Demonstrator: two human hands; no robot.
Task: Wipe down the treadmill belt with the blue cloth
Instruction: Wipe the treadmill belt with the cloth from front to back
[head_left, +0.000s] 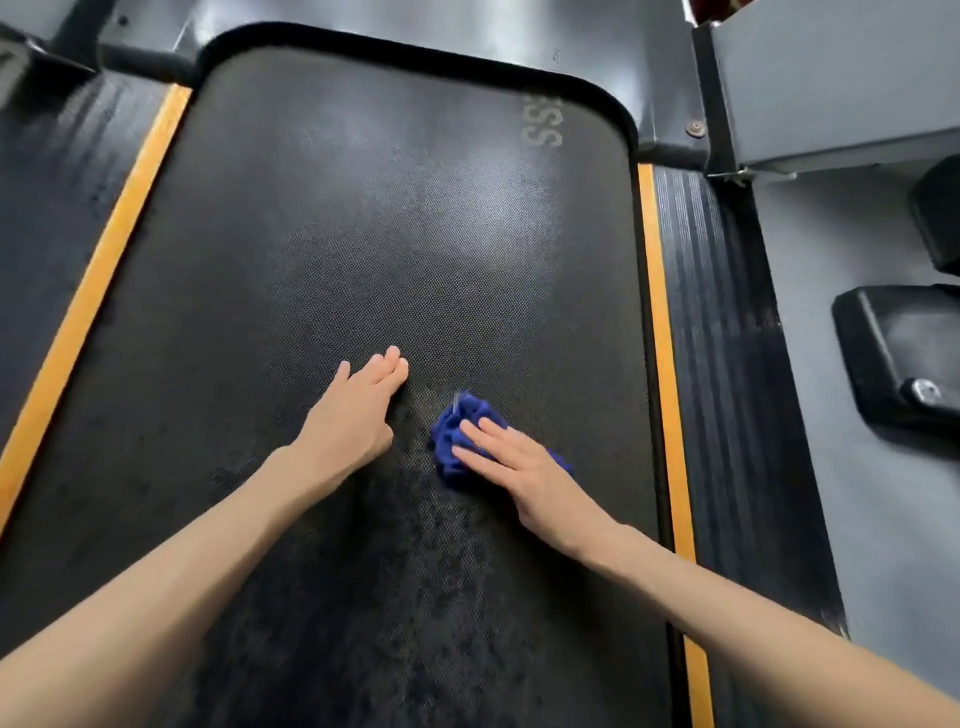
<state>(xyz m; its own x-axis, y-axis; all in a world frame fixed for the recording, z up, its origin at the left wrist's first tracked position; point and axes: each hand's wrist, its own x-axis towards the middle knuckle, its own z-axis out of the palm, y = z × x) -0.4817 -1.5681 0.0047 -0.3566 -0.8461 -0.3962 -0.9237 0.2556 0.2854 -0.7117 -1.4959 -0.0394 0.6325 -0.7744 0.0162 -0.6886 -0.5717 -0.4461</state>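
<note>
Cloth (469, 409) on belt (363, 234), under right hand (524, 475)

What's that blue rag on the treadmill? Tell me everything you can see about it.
The blue cloth is a deep royal blue, soft-looking fabric, bunched into a crumpled wad rather than spread flat. It lies on the black textured treadmill belt, right of the middle. The right hand presses on it with straight fingers, covering much of it; folds stick out past the fingertips. The left hand rests flat on the belt beside it, not touching it.
</note>
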